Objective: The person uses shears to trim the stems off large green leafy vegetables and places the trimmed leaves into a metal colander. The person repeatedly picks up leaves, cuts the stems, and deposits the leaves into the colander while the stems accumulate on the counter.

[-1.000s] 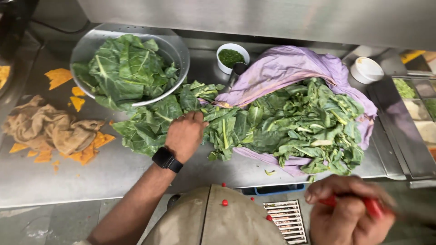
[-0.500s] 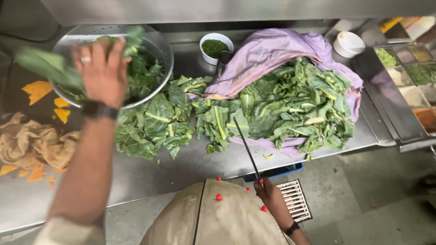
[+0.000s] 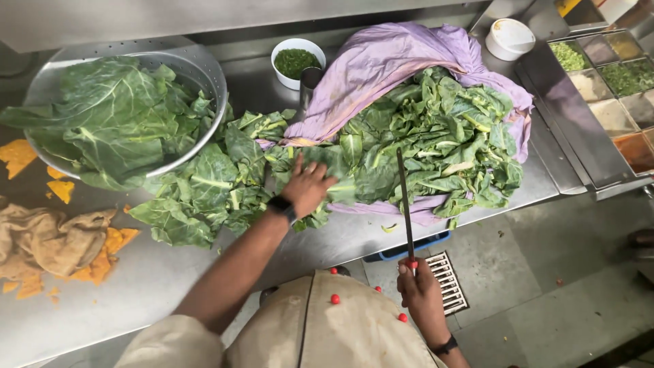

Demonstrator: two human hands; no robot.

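The left hand (image 3: 310, 185) lies flat, fingers spread, on the loose collard leaves (image 3: 225, 184) heaped on the steel counter (image 3: 163, 272) just beside the purple cloth (image 3: 402, 58); it presses them and grips nothing. The right hand (image 3: 421, 294) is closed round the red handle of a long knife (image 3: 404, 197), held well back from the counter edge, blade pointing over the larger leaf pile (image 3: 436, 143) on that cloth. To the far side of the loose leaves from the cloth, a metal colander (image 3: 204, 68) holds more leaves. Gathering a few leaves into a tight stack near the cloth's edge, fingertips curled away from the blade, would likely give steadier work.
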